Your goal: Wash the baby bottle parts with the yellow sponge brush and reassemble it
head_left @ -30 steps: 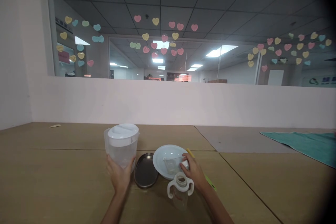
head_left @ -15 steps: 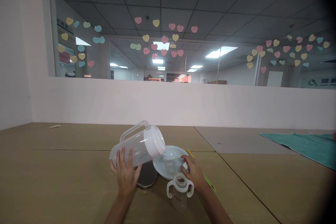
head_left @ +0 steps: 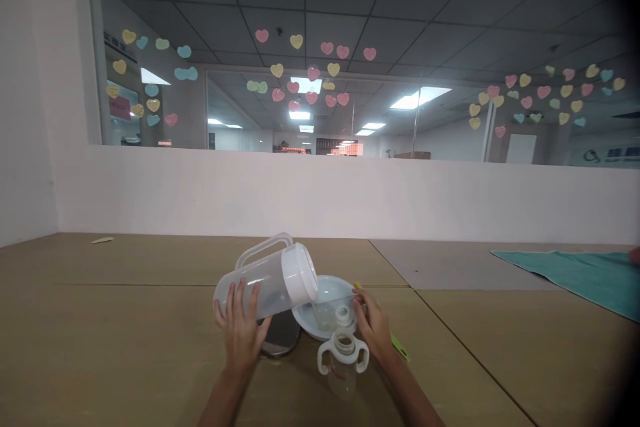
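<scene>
On the tan worktop (head_left: 150, 261), the left hand (head_left: 241, 337) grasped a tipped plastic pitcher (head_left: 255, 288) beside a white plate (head_left: 302, 312), the right hand (head_left: 374, 328) clenched a clear cup (head_left: 324, 315) on the plate, and a slip could knock them together.

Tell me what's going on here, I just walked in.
A person holds a white-lidded plastic pitcher tilted on its side in their left hand, above a dark metal tray. Their right hand grips a small clear plastic vessel over a white plate. A clear bottle with white handles stands upright in front of the plate.
</scene>
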Available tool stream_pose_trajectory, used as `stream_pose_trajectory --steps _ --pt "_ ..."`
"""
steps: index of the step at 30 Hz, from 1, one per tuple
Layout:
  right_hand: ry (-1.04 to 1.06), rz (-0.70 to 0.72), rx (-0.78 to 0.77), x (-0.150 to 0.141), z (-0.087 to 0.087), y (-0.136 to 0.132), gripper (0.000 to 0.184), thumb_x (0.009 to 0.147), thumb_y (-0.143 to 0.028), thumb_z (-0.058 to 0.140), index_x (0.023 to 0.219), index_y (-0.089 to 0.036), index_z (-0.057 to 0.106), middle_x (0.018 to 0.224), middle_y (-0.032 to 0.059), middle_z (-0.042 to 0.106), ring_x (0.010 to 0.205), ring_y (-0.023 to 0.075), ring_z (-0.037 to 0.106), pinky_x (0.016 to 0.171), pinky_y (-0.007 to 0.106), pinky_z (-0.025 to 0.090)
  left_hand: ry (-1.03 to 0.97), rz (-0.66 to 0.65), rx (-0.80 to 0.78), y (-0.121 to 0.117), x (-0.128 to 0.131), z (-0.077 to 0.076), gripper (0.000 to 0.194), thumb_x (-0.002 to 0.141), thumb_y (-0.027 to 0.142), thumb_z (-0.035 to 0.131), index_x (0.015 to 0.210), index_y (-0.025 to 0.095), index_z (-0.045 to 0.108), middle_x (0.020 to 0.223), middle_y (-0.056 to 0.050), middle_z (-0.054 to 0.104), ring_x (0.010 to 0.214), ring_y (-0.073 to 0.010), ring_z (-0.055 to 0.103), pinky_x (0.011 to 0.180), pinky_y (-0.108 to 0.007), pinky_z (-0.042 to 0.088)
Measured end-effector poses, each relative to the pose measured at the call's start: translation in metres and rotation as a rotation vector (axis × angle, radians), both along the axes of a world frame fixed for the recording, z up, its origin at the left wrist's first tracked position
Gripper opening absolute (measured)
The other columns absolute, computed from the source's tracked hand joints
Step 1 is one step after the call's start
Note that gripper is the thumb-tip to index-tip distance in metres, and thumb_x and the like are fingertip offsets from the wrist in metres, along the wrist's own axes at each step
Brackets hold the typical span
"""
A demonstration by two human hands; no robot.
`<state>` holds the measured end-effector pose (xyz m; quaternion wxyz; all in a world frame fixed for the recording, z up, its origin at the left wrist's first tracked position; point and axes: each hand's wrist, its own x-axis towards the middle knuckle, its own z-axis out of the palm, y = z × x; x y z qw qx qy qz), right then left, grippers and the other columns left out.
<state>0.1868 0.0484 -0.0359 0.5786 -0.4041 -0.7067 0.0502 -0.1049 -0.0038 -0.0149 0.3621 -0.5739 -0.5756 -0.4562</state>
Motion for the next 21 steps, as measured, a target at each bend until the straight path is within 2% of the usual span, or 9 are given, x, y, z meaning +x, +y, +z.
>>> stream_pose_trajectory --steps 2,4,8,11,16,21 --pt "0.14 0.041 -0.014 -0.003 0.0 -0.006 0.029 0.091 -0.034 0.037 0.103 -0.016 0.056 0.088 0.0068 0.063 0.081 0.0164 0.059 0.073 0.028 0.047 0.026 -0.023 -0.001 0.0 -0.001 -0.001 0.047 0.082 0.03 0.053 0.127 0.019 0.048 0.142 -0.015 0.036 0.135 -0.0316 0.025 0.11 -0.056 0.008" --pt "0.191 0.082 0.03 -0.004 -0.001 -0.014 0.028 0.091 -0.034 0.036 0.099 -0.016 0.056 0.082 0.0059 0.063 0.075 0.0158 0.059 0.069 0.026 0.047 0.047 -0.037 0.007 0.0 -0.002 -0.002 0.046 0.081 0.03 0.053 0.126 0.019 0.048 0.141 -0.015 0.036 0.135 -0.0318 0.025 0.11 -0.056 0.009" --pt "0.023 0.17 0.216 0.0 -0.003 -0.032 0.023 0.089 -0.028 0.039 0.098 -0.017 0.057 0.078 0.0057 0.062 0.074 0.0162 0.059 0.068 0.027 0.047 0.027 -0.031 0.049 0.002 0.0 0.0 0.054 0.08 0.035 0.056 0.129 0.016 0.043 0.14 -0.018 0.036 0.133 -0.033 0.028 0.109 -0.056 0.012" --pt "-0.075 0.204 0.291 0.001 -0.004 -0.045 0.025 0.088 -0.029 0.039 0.104 -0.016 0.054 0.078 0.0067 0.061 0.072 0.0169 0.059 0.066 0.029 0.047 -0.031 -0.046 0.078 0.002 0.001 0.003 0.068 0.077 0.042 0.06 0.133 0.014 0.034 0.139 -0.02 0.036 0.132 -0.0337 0.029 0.109 -0.055 0.018" --pt "-0.263 0.213 0.285 -0.01 -0.006 -0.057 0.024 0.085 -0.029 0.043 0.103 -0.017 0.054 0.075 0.0061 0.063 0.066 0.0166 0.059 0.06 0.027 0.047 -0.051 -0.119 0.092 -0.002 0.001 0.008 0.089 0.071 0.046 0.066 0.139 0.012 0.019 0.138 -0.023 0.034 0.132 -0.0343 0.029 0.106 -0.052 0.028" --pt "-0.262 0.148 0.28 -0.017 -0.01 -0.055 0.019 0.085 -0.023 0.044 0.099 -0.019 0.056 0.081 0.0061 0.067 0.072 0.0157 0.062 0.066 0.025 0.048 0.089 -0.164 0.111 -0.003 -0.002 0.006 0.082 0.072 0.041 0.065 0.135 0.014 0.019 0.138 -0.024 0.032 0.132 -0.035 0.03 0.104 -0.054 0.031"
